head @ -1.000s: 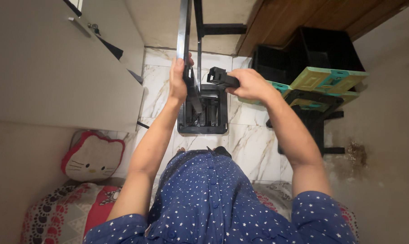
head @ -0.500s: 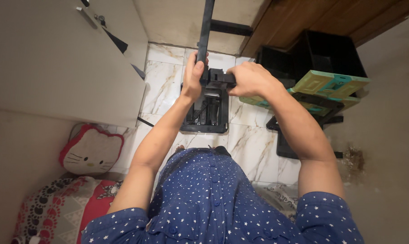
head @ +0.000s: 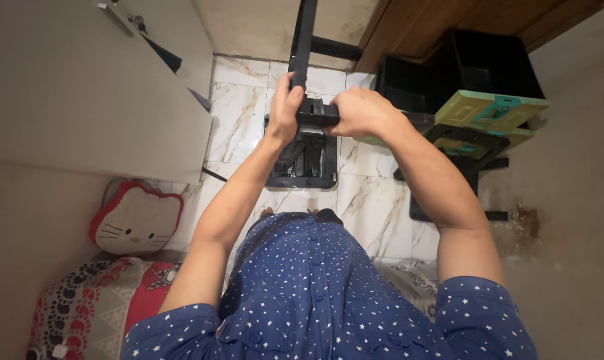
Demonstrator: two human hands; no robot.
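Since the earlier frame both hands drew together: my left hand (head: 285, 110) fingers wrap the black upright pole (head: 304, 40), my right hand (head: 358, 112) clamps its black clamp block (head: 316, 113), above the marble floor (head: 375, 200); adjusting seems unfinished.

**Black stand held upright over marble floor**

A black metal pole (head: 304, 40) rises steeply from a dark clamp block (head: 315, 113). Beneath it, a square black base (head: 305, 163) sits flat on the white marble floor (head: 368, 200).

Dim, warm light — soft focus, warped edges.
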